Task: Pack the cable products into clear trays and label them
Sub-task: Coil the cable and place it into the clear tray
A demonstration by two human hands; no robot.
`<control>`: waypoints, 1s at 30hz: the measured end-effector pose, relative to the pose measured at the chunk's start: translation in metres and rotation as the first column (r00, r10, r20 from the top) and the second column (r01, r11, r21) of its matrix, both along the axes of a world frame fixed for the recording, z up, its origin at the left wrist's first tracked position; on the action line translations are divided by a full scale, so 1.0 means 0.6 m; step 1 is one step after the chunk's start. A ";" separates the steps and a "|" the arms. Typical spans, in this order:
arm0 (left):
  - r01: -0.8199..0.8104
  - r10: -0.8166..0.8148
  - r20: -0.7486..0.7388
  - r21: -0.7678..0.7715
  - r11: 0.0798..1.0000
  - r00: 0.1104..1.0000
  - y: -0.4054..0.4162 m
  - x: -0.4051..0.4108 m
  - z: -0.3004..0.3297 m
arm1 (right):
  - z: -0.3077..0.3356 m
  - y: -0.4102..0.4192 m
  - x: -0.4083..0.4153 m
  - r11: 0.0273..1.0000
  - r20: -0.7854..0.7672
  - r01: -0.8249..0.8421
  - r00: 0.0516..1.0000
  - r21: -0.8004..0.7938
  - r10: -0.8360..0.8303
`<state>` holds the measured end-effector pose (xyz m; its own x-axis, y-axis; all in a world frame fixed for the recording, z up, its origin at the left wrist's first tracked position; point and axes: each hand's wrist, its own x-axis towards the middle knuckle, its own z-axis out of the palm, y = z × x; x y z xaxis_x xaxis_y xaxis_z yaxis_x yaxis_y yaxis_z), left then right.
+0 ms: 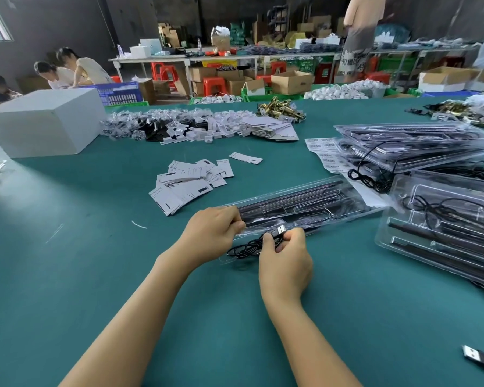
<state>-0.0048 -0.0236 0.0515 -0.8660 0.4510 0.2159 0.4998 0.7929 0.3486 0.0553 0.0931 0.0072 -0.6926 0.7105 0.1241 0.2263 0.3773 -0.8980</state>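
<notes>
Green cloth covers the long work table (67,219), and behind it a storeroom with cartons and red stools is seen. Near the middle of the table a clear tray (299,208) is laid lengthwise, with dark light bars already seated in its moulded channels. Its near left end is pinched by the left hand (210,233), fingers curled over the rim, most probably so that the light plastic does not slide while the cable is handled.

The USB plug (280,229) is held between thumb and fingers of the right hand (284,258), with the metal end pointing up and away. The rest of the black cable (245,248) is gathered in loose loops just beside the tray's near edge, partly under the right hand. It is judged that the cable is being coiled small enough to be pressed into the free pocket of the tray; this step is not finished.

To the right, filled trays (430,146) are stacked, and another tray with bars and wire (444,219) lies near them, so the packed pieces are kept apart from the one in work. Barcode labels (324,155) are placed beside that stack and paper cards (190,180) lie behind the tray, both within reach for the labelling. A loose USB plug (478,356) rests at the lower right edge.
</notes>
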 end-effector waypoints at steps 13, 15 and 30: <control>-0.026 0.021 0.067 0.079 0.996 0.998 0.006 0.004 0.004 | 0.009 0.005 -0.009 0.991 0.253 -0.036 0.967 0.132 0.002; -0.022 0.014 0.076 0.103 0.994 0.997 0.005 0.005 0.004 | 0.011 0.004 -0.012 0.985 0.287 -0.030 0.958 0.168 -0.020; 0.023 -0.028 0.054 0.084 0.996 0.998 0.002 0.012 -0.002 | 0.010 0.018 0.003 0.913 0.271 -0.247 0.949 0.326 0.160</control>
